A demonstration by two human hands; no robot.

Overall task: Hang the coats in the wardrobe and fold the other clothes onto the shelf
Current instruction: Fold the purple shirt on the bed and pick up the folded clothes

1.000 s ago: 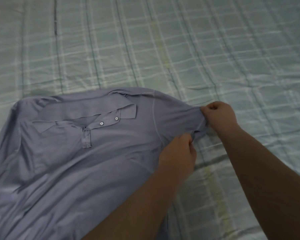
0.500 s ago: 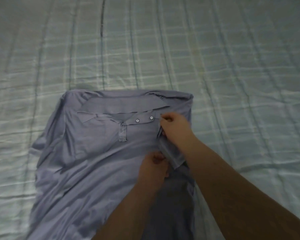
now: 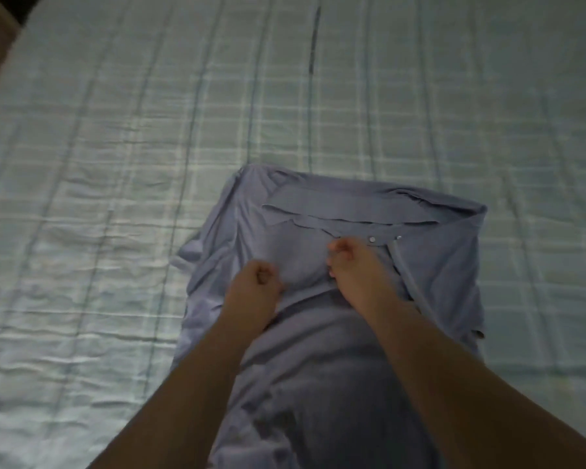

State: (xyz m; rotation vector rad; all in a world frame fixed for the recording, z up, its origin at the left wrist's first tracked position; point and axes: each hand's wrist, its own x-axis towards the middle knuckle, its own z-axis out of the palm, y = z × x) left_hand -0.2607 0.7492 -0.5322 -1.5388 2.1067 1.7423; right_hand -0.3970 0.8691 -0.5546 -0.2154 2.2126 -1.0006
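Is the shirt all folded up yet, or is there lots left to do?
Not yet. Done: one side of the shirt is folded in over its front. In hand: the left hand and right hand, fingers curled, seem to pinch cloth at its chest. Left: the other side lies loose on the bed, and no shelf is in view.

— What garment is this?
— A grey-blue polo shirt (image 3: 318, 367), lying front up.
— Where is it held?
— At the chest, pinched by the left hand (image 3: 252, 287) and the right hand (image 3: 352, 265). The collar (image 3: 335, 208) lies flat just beyond the grip. Two buttons (image 3: 372, 239) sit beside the right hand, and the side past it is folded inward.
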